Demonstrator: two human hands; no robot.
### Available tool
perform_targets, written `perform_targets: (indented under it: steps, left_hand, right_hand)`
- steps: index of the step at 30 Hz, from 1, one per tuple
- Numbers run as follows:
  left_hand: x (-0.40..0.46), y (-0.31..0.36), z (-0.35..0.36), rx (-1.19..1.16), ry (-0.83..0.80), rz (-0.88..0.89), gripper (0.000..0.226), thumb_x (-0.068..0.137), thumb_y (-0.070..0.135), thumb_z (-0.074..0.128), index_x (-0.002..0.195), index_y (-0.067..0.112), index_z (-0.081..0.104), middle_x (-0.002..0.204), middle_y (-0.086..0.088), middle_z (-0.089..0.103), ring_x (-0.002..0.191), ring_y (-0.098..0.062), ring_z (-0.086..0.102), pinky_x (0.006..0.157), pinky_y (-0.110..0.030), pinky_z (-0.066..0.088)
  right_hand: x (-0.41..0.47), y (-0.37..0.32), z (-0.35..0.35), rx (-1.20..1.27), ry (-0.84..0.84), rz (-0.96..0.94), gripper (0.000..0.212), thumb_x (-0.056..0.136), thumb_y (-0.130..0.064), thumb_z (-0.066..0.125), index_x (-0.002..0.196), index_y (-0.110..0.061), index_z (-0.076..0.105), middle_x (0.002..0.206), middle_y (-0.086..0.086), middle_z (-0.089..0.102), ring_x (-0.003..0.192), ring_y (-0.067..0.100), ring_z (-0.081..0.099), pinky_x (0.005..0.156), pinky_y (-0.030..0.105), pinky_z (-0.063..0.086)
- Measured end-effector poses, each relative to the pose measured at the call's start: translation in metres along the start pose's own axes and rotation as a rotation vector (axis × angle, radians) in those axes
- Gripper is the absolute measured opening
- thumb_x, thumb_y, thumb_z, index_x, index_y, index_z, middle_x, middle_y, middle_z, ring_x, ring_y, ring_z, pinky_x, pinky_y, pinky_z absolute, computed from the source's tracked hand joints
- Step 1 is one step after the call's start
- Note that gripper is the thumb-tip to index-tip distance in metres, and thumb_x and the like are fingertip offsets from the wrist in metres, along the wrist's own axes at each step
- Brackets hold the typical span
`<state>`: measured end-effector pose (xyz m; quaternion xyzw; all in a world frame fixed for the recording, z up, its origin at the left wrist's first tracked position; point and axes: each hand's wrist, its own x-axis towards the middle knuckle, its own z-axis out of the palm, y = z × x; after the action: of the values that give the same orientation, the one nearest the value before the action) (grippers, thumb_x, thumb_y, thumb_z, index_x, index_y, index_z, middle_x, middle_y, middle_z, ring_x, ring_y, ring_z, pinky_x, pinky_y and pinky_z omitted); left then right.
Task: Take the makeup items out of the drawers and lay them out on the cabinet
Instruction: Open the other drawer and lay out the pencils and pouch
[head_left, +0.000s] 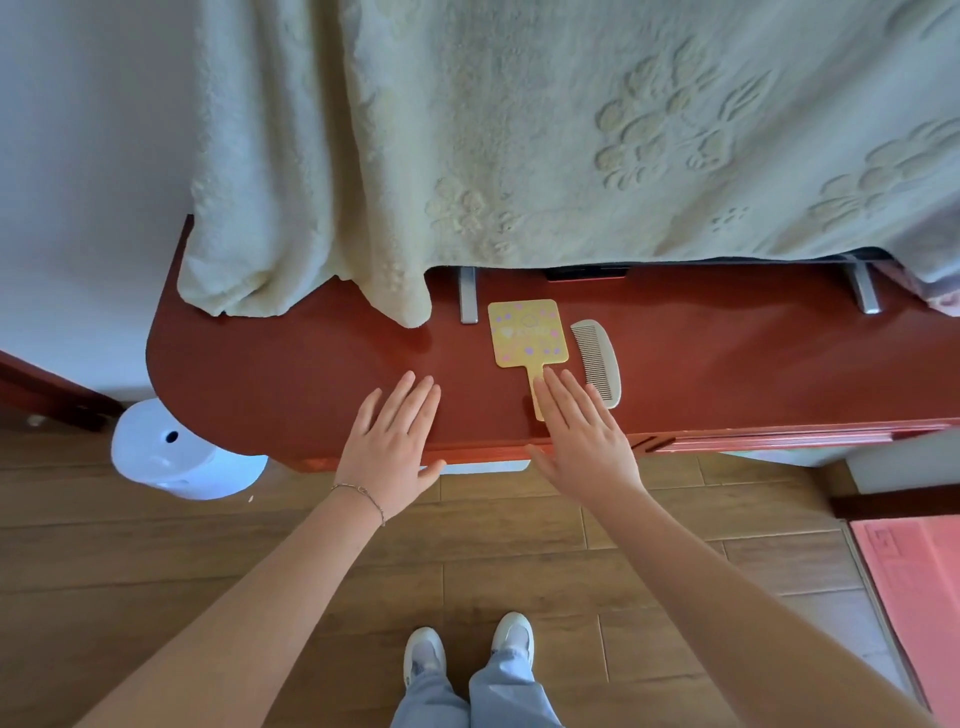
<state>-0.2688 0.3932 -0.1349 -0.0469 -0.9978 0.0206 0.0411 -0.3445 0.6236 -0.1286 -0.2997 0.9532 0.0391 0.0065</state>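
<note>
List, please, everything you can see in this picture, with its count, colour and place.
cabinet top: one, red-brown, across the middle of the view
hand mirror: one, yellow with pastel spots, flat on the cabinet, handle toward the person
comb: one, pale grey, flat on the cabinet just right of the mirror
blanket: one, pale green with raised flowers, draped over something at the back of the cabinet
metal feet: two, silver, showing under the blanket's edge
white round container: one, on the floor at the cabinet's left end
pink sheet: one, on the floor at right
wooden floor: brown planks
shoes: two, white
left hand: flat on the cabinet edge, bracelet at the wrist
right hand: flat, fingers over the mirror's handle
</note>
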Motion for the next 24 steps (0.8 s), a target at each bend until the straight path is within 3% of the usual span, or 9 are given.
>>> perform_targets:
  steps: [5,8,16,19,24]
  left_hand:
    - [0.000,0.031,-0.012,-0.064,0.045,0.106,0.065,0.077,0.045,0.064,0.128,0.007,0.052,0.135,-0.008,0.052,0.129,-0.026,0.044,0.101,-0.048,0.038]
    - [0.003,0.052,-0.013,-0.084,0.015,0.168,0.064,0.077,0.046,0.064,0.127,0.008,0.053,0.135,-0.008,0.053,0.128,-0.025,0.045,0.100,-0.046,0.039]
    - [0.023,0.136,-0.029,-0.123,0.016,0.418,0.062,0.079,0.042,0.060,0.130,0.009,0.050,0.135,-0.006,0.052,0.127,-0.024,0.046,0.097,-0.043,0.042]
    - [0.026,0.171,-0.034,-0.138,0.026,0.510,0.058,0.081,0.040,0.050,0.129,0.008,0.051,0.134,-0.006,0.053,0.126,-0.024,0.047,0.096,-0.043,0.043]
    - [0.024,0.224,-0.037,-0.171,0.025,0.640,0.064,0.074,0.036,0.066,0.129,0.008,0.051,0.134,-0.006,0.053,0.125,-0.023,0.047,0.097,-0.043,0.042]
  right_hand:
    - [-0.047,0.009,-0.010,0.111,0.050,0.210,0.062,0.084,-0.031,0.047,0.139,-0.005,0.038,0.142,0.010,0.045,0.134,0.025,0.038,0.113,0.038,0.019]
    - [-0.081,0.019,-0.013,0.103,0.010,0.305,0.067,0.077,-0.033,0.030,0.137,-0.004,0.042,0.139,0.010,0.048,0.132,0.025,0.041,0.112,0.038,0.019]
    - [-0.200,0.065,-0.022,0.100,-0.005,0.623,0.064,0.077,-0.027,0.066,0.134,-0.003,0.046,0.135,0.011,0.052,0.129,0.026,0.045,0.111,0.039,0.019]
    - [-0.241,0.071,-0.027,0.103,-0.018,0.745,0.064,0.078,-0.028,0.066,0.135,-0.006,0.046,0.135,0.008,0.053,0.129,0.026,0.046,0.110,0.037,0.018]
    - [-0.303,0.078,-0.026,0.094,-0.004,0.872,0.055,0.086,-0.034,0.050,0.133,-0.007,0.048,0.134,0.008,0.054,0.127,0.027,0.048,0.108,0.039,0.023]
